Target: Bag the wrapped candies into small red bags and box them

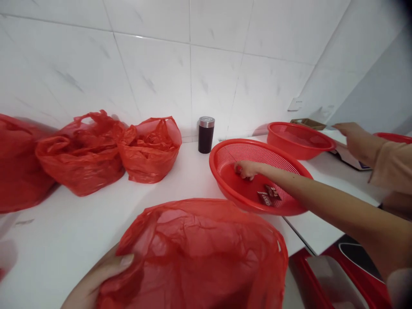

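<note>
My left hand (96,279) is at the bottom edge, its thumb pressed onto the side of a red plastic bag (199,253) that lies crumpled right in front of me on the white counter (74,227). My right hand (246,169) reaches into a red perforated basket (222,159) and rests on its bottom with the fingers curled; what they hold is hidden. Two small dark packets (268,195) lie in the basket near my forearm.
Three more filled red bags (149,148) (80,152) (16,167) stand along the tiled wall at left. A dark jar with a metal lid (206,134) stands by the wall. A second red basket (299,139) sits behind; another person's hand (352,135) in a beige sleeve hovers beside it.
</note>
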